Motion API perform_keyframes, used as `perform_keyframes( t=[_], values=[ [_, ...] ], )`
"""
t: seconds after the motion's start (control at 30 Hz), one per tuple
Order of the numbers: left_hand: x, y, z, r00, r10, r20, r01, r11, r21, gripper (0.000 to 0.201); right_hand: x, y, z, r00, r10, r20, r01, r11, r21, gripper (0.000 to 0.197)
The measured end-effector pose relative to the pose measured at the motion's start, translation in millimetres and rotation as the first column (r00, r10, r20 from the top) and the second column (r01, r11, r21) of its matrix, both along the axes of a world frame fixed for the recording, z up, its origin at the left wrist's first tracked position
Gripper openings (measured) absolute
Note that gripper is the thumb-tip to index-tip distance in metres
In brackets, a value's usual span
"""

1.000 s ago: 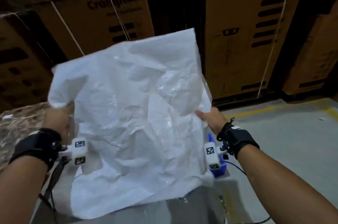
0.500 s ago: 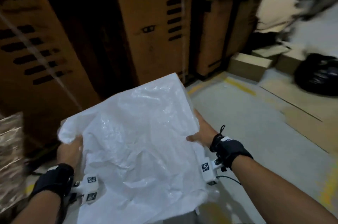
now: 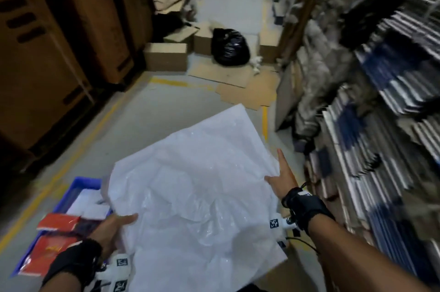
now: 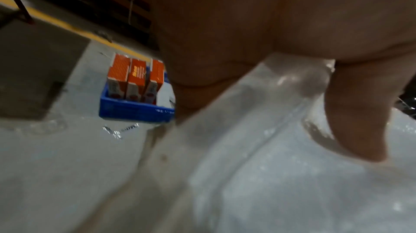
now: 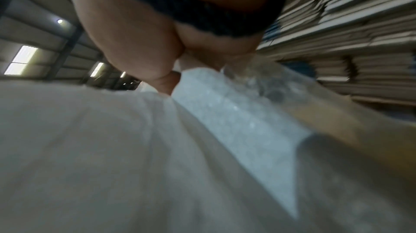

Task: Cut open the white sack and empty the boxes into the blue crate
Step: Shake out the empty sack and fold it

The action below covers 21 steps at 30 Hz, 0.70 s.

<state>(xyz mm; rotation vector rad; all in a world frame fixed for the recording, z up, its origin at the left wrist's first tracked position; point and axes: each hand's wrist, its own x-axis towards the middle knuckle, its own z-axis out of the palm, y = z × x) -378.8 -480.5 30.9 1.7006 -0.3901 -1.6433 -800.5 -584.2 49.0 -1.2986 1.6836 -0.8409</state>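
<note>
The limp, crumpled white sack (image 3: 202, 196) hangs spread between both hands over the aisle floor. My left hand (image 3: 119, 225) grips its left edge, thumb on top and fingers hidden beneath. My right hand (image 3: 276, 170) holds the right edge, thumb on the sack and index finger sticking out straight. The wrist views show each thumb pressed on the sack (image 4: 270, 183) (image 5: 135, 148). The blue crate (image 3: 78, 184) sits on the floor at the lower left, partly under the sack. It holds orange boxes (image 3: 57, 221) (image 4: 135, 78) and white ones.
Tall brown cartons (image 3: 35, 53) line the left side and packed shelves (image 3: 381, 101) the right. Ahead lie a black bin bag (image 3: 229, 47), small cardboard boxes (image 3: 166, 57) and flattened cardboard (image 3: 238, 82). A yellow line (image 3: 71, 160) runs along the grey floor.
The view has swung right, from the carton wall down the aisle. Both hands have lowered the sack and carried it rightward. The crate with boxes has come into view at the lower left.
</note>
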Motion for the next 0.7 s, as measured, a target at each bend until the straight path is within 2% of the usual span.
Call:
perform_keyframes(
  t=[0.03, 0.1, 0.17, 0.23, 0.27, 0.3, 0.33, 0.4, 0.47, 0.53, 0.63, 0.7],
  values=[
    [-10, -10, -5, 0.998, -0.054, 0.026, 0.054, 0.998, -0.015, 0.053, -19, 7, -4, 0.999, -0.047, 0.006, 0.047, 0.999, 0.006, 0.091],
    [-31, -33, -11, 0.985, -0.100, 0.142, 0.111, 0.991, -0.075, 0.054, -52, 17, -15, 0.993, -0.117, 0.036, 0.116, 0.993, 0.004, 0.091],
    [-47, -60, -22, 0.955, -0.056, 0.290, 0.086, 0.992, -0.091, 0.056, -76, 18, -26, 0.988, -0.151, 0.035, 0.151, 0.988, 0.002, 0.092],
    [-55, -94, -50, 0.915, 0.036, 0.401, 0.011, 0.993, -0.116, 0.082, -94, 12, -34, 0.985, -0.171, 0.037, 0.170, 0.985, 0.014, 0.091],
    [-60, -111, -63, 0.896, 0.060, 0.440, -0.009, 0.993, -0.118, 0.088, -104, 8, -39, 0.983, -0.180, 0.044, 0.179, 0.984, 0.021, 0.092],
    [-76, -122, -56, 0.868, 0.087, 0.489, -0.030, 0.992, -0.123, 0.087, -114, 3, -43, 0.981, -0.186, 0.059, 0.184, 0.982, 0.033, 0.092],
    [-101, -128, -31, 0.840, 0.112, 0.531, -0.048, 0.990, -0.132, 0.081, -123, -4, -47, 0.981, -0.179, 0.074, 0.178, 0.984, 0.029, 0.094],
    [-133, -144, -9, 0.788, 0.156, 0.596, -0.076, 0.985, -0.157, 0.070, -141, -18, -53, 0.986, -0.108, 0.130, 0.105, 0.994, 0.029, 0.105],
    [-147, -163, -9, 0.758, 0.221, 0.614, -0.126, 0.973, -0.194, 0.065, -160, -35, -59, 0.963, -0.051, 0.263, 0.026, 0.995, 0.101, 0.124],
    [-155, -182, -12, 0.734, 0.296, 0.612, -0.175, 0.952, -0.251, 0.066, -170, -54, -56, 0.965, 0.061, 0.254, -0.100, 0.985, 0.141, 0.128],
    [-157, -206, -20, 0.714, 0.329, 0.618, -0.196, 0.942, -0.274, 0.067, -169, -84, -55, 0.951, 0.280, 0.134, -0.303, 0.928, 0.217, 0.092],
    [-156, -221, -21, 0.726, 0.324, 0.607, -0.210, 0.944, -0.253, 0.064, -160, -108, -63, 0.937, 0.347, 0.040, -0.346, 0.906, 0.245, 0.081]
  ],
)
